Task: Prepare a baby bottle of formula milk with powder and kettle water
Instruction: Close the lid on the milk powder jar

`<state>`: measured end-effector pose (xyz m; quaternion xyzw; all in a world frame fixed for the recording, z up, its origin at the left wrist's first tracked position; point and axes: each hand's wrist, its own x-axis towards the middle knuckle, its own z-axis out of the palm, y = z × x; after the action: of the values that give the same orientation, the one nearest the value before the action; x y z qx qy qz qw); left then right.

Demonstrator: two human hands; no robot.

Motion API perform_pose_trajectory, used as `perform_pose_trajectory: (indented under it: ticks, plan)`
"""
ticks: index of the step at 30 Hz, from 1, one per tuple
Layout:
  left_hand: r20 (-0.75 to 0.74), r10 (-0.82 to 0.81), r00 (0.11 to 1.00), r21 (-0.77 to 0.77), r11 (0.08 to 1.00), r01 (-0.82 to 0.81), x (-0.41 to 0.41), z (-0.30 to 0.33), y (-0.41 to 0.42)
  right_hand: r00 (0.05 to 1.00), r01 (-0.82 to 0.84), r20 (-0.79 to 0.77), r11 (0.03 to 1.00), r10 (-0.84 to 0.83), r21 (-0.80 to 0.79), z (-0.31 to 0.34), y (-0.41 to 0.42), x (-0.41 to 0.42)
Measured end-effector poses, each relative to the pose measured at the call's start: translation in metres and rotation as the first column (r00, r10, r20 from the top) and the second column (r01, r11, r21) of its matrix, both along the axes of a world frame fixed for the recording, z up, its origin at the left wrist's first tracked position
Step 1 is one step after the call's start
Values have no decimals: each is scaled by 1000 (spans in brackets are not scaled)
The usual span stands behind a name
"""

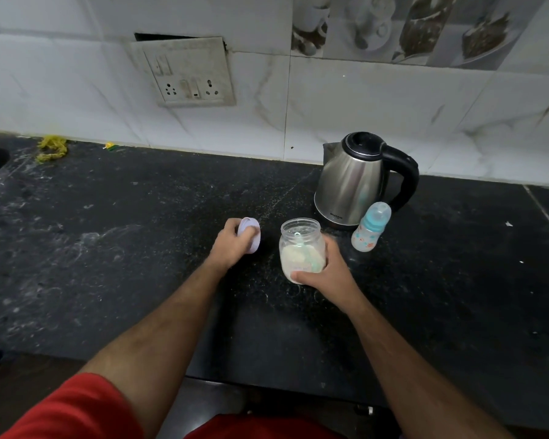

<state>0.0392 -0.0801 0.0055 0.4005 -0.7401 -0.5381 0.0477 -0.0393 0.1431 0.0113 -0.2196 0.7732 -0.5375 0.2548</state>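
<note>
A black speckled stone countertop (114, 248) fills the scene, backed by white marble-patterned wall tiles (362, 106) in which a grimy switch-and-socket plate (184, 72) is set. A clear plastic jar of pale formula powder (302, 248), open at the top with a light green scoop (308, 251) inside, is grasped around its lower part by the right hand (327, 270). The jar's pale lilac lid (251, 234) is gripped in the curled fingers of the left hand (232, 245), just left of the jar. A stainless steel electric kettle (358, 179) with a black handle stands behind the jar, and a capped baby bottle (370, 228) with a teal collar is seen just in front of it. Yellow scraps (52, 148) lie by the wall at far left.
</note>
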Motion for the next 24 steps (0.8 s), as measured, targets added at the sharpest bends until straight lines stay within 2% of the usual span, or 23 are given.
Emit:
perform_pose_trajectory:
  ticks: [3,6,9,13,19,21,24]
  plan:
    - [-193,136,972,357,932,-60,-10,14,23,1000,-7,18,999,8,-32,0,5,2]
    - [-342,178,923,490,871,14,-17,28,37,999,4,45,998,-2,-65,3,9,4]
    - [-391,197,899,559,827,62,-23,38,44,998,19,53,996,-15,-90,10,12,5]
    - [-417,117,901,525,841,133,-24,46,52,999,47,31,993,-44,-105,20,19,0]
    - [-371,-72,926,359,908,215,-22,58,53,996,89,-6,990,-91,-108,26,30,-7]
    - [-369,-80,926,292,936,198,-23,62,53,994,106,-8,986,-108,-127,28,33,-7]
    - [-405,-18,914,295,944,149,-25,68,55,994,92,-40,988,-97,-128,29,36,-4]
